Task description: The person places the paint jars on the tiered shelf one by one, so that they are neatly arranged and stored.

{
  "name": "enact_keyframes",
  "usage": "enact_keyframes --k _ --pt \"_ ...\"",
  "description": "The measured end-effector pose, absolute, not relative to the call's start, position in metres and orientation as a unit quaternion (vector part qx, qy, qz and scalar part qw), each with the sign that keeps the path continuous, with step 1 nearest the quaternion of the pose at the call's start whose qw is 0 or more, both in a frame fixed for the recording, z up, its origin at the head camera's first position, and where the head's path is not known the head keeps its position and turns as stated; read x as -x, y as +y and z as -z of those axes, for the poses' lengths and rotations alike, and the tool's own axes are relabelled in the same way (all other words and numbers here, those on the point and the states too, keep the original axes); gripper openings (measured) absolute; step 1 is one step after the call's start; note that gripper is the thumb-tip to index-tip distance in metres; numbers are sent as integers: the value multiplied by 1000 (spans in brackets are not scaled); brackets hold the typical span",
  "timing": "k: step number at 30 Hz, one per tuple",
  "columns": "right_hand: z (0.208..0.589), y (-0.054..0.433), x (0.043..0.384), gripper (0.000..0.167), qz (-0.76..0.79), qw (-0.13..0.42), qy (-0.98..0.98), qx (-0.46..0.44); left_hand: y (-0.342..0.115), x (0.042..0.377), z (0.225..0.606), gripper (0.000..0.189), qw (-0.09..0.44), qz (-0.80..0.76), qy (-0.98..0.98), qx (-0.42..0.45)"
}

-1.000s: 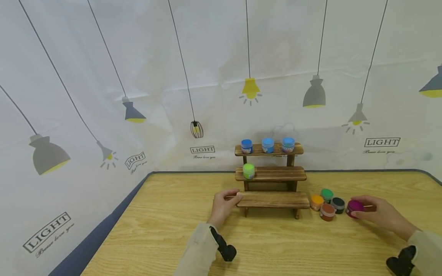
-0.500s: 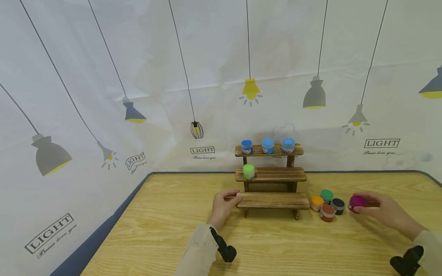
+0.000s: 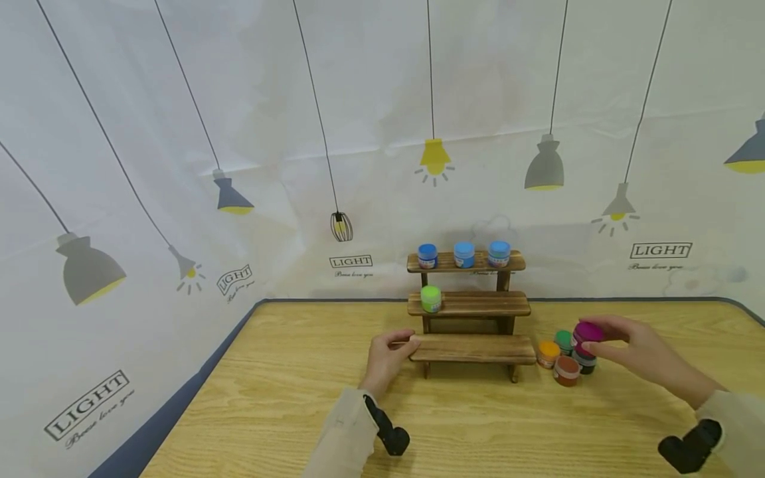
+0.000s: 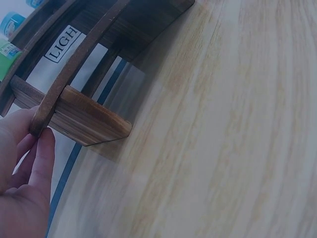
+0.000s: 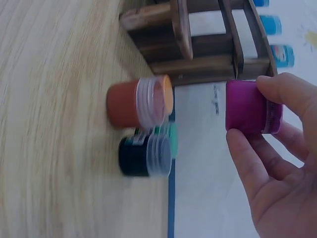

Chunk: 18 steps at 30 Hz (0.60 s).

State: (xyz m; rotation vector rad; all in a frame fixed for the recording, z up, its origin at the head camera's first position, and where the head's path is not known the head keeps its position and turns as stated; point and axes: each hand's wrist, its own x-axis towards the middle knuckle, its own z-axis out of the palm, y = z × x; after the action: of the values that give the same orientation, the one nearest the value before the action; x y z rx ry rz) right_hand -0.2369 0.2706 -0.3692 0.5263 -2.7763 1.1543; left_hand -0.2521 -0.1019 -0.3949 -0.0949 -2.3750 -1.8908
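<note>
A three-tier wooden shelf (image 3: 472,348) stands on the table, and my left hand (image 3: 388,358) pinches the left end of its lowest board between thumb and fingers. My right hand (image 3: 639,348) holds a magenta paint jar (image 5: 245,106) raised above the table, gripped by its sides. In the head view that jar overlaps a black jar (image 5: 143,156) below it. Around it stand a brown jar (image 3: 566,370), an orange jar (image 3: 548,354) and a green jar (image 3: 563,340), all right of the shelf.
Three blue jars (image 3: 463,255) line the top tier. A light green jar (image 3: 431,299) sits at the left of the middle tier. Behind the wooden table (image 3: 275,411) hangs a pale cloth (image 3: 382,219) printed with lamps.
My right hand has lifted the magenta jar off the table and carried it left, over the black jar. The left hand stays at the shelf end.
</note>
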Motion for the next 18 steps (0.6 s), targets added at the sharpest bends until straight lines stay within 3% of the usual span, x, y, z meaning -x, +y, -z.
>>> enact_keyframes --k 8,18 --pt "357 241 238 46 -391 54 -894 -212 -103 254 397 27 48 624 -779 32" --pt "351 209 245 44 -393 55 -881 -256 -107 278 427 30 48 623 -780 31"
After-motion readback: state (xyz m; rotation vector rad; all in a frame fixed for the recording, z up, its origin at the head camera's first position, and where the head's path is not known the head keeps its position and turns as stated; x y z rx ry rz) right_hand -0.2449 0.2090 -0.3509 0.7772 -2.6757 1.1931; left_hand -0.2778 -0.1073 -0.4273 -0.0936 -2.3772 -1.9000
